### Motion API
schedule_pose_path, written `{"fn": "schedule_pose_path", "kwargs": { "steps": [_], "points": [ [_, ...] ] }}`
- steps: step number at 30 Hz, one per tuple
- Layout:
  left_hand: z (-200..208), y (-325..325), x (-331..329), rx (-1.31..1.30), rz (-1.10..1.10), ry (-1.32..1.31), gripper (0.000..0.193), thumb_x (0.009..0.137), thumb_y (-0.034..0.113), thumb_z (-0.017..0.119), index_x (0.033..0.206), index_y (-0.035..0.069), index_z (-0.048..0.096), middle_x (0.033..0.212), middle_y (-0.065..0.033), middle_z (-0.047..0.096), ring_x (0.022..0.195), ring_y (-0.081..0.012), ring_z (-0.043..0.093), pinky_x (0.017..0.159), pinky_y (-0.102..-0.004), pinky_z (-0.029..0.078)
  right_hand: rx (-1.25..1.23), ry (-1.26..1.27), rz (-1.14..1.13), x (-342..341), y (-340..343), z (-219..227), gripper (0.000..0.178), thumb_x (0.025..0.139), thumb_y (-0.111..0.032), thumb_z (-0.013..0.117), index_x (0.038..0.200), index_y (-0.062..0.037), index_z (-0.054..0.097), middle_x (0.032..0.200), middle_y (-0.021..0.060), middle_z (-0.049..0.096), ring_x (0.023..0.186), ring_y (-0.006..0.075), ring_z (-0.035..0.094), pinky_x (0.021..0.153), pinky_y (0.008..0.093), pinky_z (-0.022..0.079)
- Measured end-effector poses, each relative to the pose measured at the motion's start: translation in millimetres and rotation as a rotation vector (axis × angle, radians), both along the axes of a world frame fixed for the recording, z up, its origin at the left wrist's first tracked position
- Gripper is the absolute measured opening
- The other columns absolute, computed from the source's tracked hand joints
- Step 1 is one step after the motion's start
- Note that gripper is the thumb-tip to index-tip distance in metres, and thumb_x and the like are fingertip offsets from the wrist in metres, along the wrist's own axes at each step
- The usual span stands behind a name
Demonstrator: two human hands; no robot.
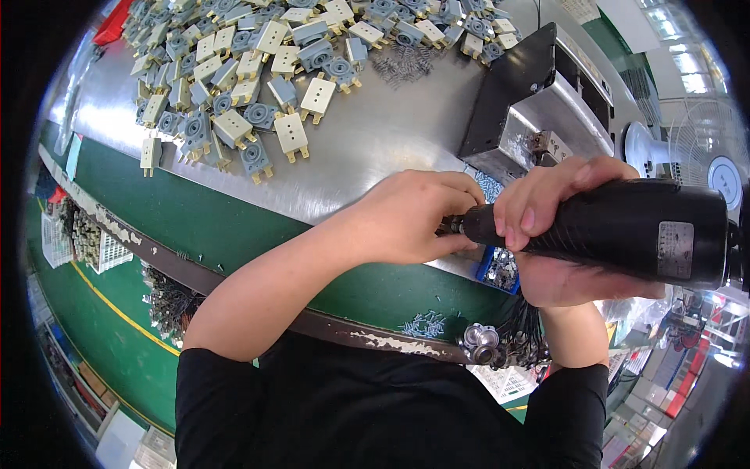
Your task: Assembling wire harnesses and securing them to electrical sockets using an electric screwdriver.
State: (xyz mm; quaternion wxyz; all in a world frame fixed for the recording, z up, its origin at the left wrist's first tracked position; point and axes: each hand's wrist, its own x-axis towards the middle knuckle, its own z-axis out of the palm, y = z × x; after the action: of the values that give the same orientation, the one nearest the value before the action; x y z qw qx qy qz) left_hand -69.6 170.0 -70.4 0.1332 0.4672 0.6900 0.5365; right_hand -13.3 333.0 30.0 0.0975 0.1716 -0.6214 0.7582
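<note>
A thick black electric screwdriver lies across the right side, its tip toward the left. My right hand is wrapped round its body. At the tip, my left hand has thumb and fingers closed in a pinch. What they pinch is small, dark and mostly hidden by the fingers. Under both hands is a blue tray of small metal parts, with silvery screws at its far end. Farther left, a heap of beige and grey plug-like blocks with brass prongs covers much of the metal tabletop.
A metal box-shaped fixture stands beyond my hands. Loose springs lie near the heap. On the green mat near me are scattered screws, round metal parts and a bundle of black wires. A fan stands far right.
</note>
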Motion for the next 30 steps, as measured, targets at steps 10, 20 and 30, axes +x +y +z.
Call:
{"fn": "schedule_pose_path", "kwargs": {
  "steps": [10, 20, 30],
  "points": [
    [12.3, -2.4, -3.3, -0.020, -0.083, -0.061, 0.032, 0.081, 0.014, 0.083, 0.111, 0.005, 0.075, 0.117, -0.0146, 0.071, 0.105, -0.0344, 0.070, 0.089, -0.0414, 0.057, -0.071, 0.116, 0.048, -9.6, 21.9, 40.0, 0.119, 0.082, -0.090, 0.055, 0.157, -0.0002, 0.030, 0.082, 0.0098, 0.058, 0.064, 0.0211, 0.060, 0.065, 0.0397, 0.051],
    [6.9, 0.9, 15.7, 0.222, -0.010, 0.337, 0.030, 0.073, 0.010, 0.090, 0.098, 0.004, 0.074, 0.095, -0.0085, 0.074, 0.093, -0.0290, 0.073, 0.085, -0.0404, 0.059, 0.365, -0.089, -0.283, 12.5, 53.7, 31.7, 0.097, 0.100, -0.074, 0.045, 0.158, 0.0013, 0.025, 0.124, 0.0158, 0.061, 0.117, 0.0273, 0.062, 0.107, 0.0419, 0.046],
    [10.5, 3.6, 25.9, 0.171, -0.038, 0.268, 0.027, 0.070, 0.008, 0.091, 0.093, 0.004, 0.077, 0.093, -0.0100, 0.075, 0.091, -0.0289, 0.074, 0.087, -0.0413, 0.059, 1.150, 0.039, -0.264, 76.8, 52.5, 12.5, 0.035, 0.089, -0.016, 0.074, 0.118, 0.0021, 0.065, 0.112, 0.0172, 0.067, 0.104, 0.0302, 0.064, 0.090, 0.0425, 0.051]
  ]
}}
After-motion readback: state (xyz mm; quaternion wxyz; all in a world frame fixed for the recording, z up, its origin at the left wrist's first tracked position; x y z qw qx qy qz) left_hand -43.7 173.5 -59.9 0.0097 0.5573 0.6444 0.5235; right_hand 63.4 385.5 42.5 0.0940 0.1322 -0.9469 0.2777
